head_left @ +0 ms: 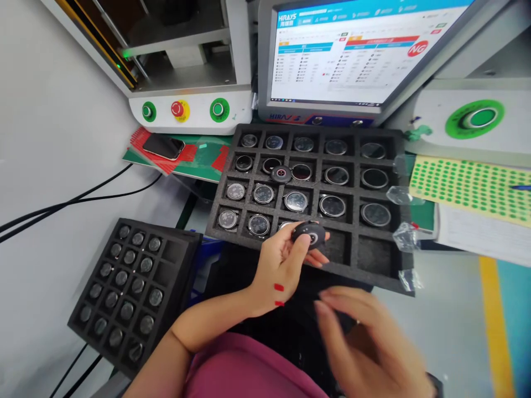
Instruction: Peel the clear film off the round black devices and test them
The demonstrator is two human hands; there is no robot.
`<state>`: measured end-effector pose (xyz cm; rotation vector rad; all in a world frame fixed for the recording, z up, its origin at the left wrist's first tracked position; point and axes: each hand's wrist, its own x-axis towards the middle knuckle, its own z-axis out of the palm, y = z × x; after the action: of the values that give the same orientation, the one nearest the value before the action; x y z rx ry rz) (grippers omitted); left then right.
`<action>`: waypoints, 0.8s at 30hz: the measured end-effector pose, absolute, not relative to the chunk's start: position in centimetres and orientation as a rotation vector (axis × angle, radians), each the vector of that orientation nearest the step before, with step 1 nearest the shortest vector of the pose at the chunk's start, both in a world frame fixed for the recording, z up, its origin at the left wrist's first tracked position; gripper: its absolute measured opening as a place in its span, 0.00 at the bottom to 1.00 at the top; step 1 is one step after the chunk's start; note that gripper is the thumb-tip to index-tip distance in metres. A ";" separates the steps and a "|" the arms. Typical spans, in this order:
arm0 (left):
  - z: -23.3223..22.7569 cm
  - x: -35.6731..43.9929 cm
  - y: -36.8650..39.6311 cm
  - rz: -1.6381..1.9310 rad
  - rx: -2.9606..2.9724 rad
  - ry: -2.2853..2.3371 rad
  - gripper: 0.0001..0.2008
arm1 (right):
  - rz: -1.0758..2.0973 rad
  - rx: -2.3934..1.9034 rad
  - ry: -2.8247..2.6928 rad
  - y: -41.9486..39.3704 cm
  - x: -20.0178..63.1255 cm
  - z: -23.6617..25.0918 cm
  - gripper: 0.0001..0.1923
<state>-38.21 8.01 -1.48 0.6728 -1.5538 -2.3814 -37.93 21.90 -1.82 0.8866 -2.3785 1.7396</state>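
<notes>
My left hand [282,265] holds a small round black watch body [309,235] over the near edge of a black foam tray [375,276]. Most of the tray's square pockets hold round watch bodies with glass faces. One more black round piece [281,174] lies on a divider in the tray's second row. My right hand [365,342] is blurred, low in the picture, fingers spread, holding nothing, just below the left hand.
A second black foam tray [174,260] with several small round parts sits at lower left. Behind are a monitor [344,50] showing a red NG mark, a machine [191,108] with green and red buttons, a phone [163,146], a green-dot sticker sheet [468,185] and plastic wrappers [404,235].
</notes>
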 end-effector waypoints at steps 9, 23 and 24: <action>-0.5 -38.5 7.8 -2.067 0.601 -1.599 0.17 | 1.801 1.076 -2.314 18.5 -36.7 -0.2 0.09; -0.2 -36.8 7.8 -1.902 0.522 -1.715 0.13 | 1.513 1.417 -2.270 19.8 -37.1 0.4 0.07; -0.1 -36.7 7.9 -1.927 0.486 -1.683 0.12 | 1.489 1.431 -2.251 20.0 -37.0 0.2 0.07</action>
<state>-36.74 7.92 -0.13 0.4865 -1.6827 -1.9269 -37.01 19.98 0.25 1.4314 -2.2507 1.4886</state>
